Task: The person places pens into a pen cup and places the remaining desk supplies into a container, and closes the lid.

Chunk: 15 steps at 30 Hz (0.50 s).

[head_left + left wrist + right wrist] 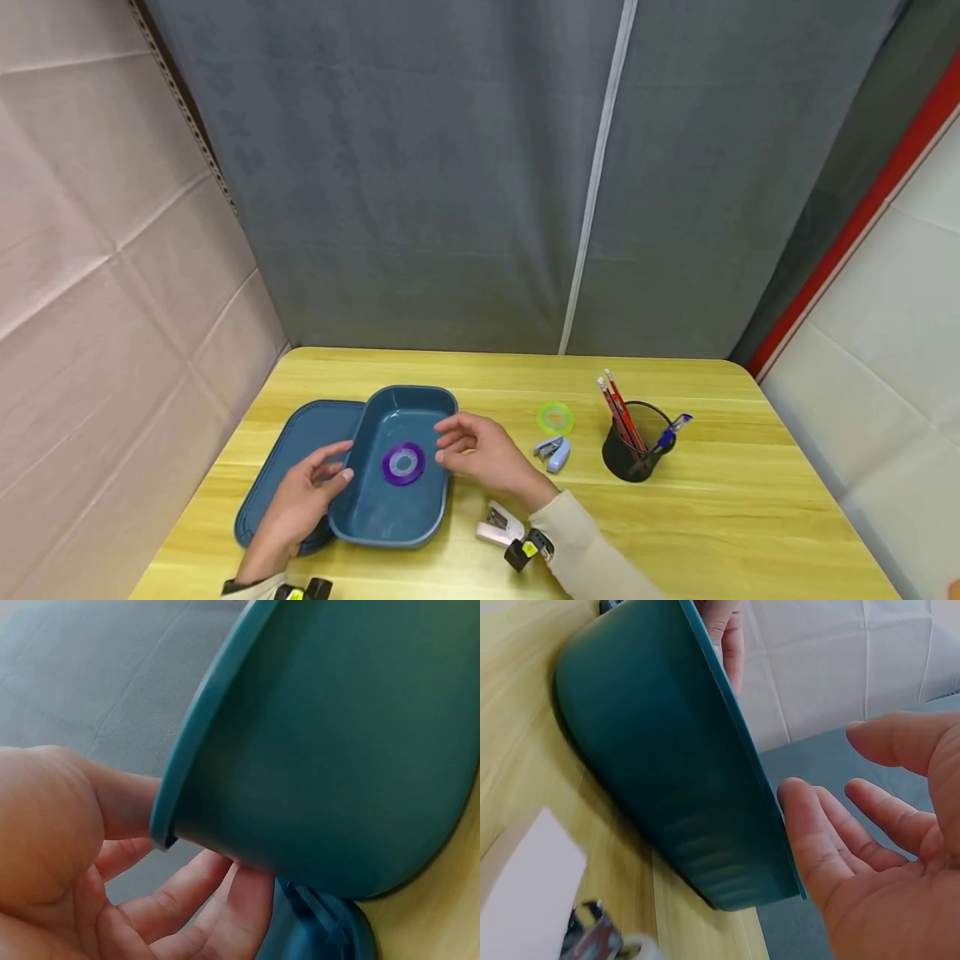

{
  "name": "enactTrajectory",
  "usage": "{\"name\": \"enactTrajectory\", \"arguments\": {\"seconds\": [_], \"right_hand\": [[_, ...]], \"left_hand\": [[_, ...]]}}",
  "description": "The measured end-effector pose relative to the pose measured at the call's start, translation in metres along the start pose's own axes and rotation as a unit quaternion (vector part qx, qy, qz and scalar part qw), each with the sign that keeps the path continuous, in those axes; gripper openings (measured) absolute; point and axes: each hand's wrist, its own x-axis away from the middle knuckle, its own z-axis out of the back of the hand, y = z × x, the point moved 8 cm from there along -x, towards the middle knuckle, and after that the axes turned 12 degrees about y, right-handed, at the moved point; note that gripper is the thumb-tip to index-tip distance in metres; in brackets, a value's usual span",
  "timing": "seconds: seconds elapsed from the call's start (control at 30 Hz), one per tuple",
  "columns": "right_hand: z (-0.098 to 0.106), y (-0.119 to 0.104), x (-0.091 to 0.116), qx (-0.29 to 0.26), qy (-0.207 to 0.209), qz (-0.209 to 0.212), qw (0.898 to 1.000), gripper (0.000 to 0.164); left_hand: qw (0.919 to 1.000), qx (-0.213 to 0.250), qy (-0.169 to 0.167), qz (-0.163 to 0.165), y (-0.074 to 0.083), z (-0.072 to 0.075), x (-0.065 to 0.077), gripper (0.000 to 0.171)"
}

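Observation:
A blue plastic box (390,508) stands on the table with a purple tape roll (402,463) lying in it. My left hand (300,500) holds the box's left rim, thumb over the edge and fingers against the outer wall (322,772). At the opposite side, my right hand (480,450) is beside the right rim, its fingers relaxed and apart with nothing between them. In the right wrist view its fingertips come right up to the rim (742,727). The matching blue lid (300,442) lies to the left, partly hidden by the left hand and the box.
A pink stapler (501,525) lies below my right forearm. Farther right are a light blue stapler (557,454) and a green tape roll (555,418). A black mesh pen cup (626,462) holds red pencils (624,417) and a blue pen (670,433). Grey curtain (420,183) hangs behind the table.

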Motion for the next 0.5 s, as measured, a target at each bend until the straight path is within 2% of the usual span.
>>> {"name": "enactTrajectory", "arguments": {"seconds": [0.17, 0.33, 0.5], "right_hand": [[0.010, 0.004, 0.009, -0.002, -0.002, -0.002, 1.000, 0.043], [0.022, 0.009, 0.018, 0.026, -0.001, 0.017, 1.000, 0.040], [0.031, 0.021, 0.029, 0.033, -0.017, 0.010, 0.999, 0.040]], "left_hand": [[1.0000, 0.006, -0.002, 0.001, 0.000, -0.001, 0.000, 0.052], [1.0000, 0.009, -0.002, 0.004, 0.000, -0.001, 0.000, 0.052], [1.0000, 0.005, -0.001, 0.002, 0.000, -0.001, -0.001, 0.053]]}}
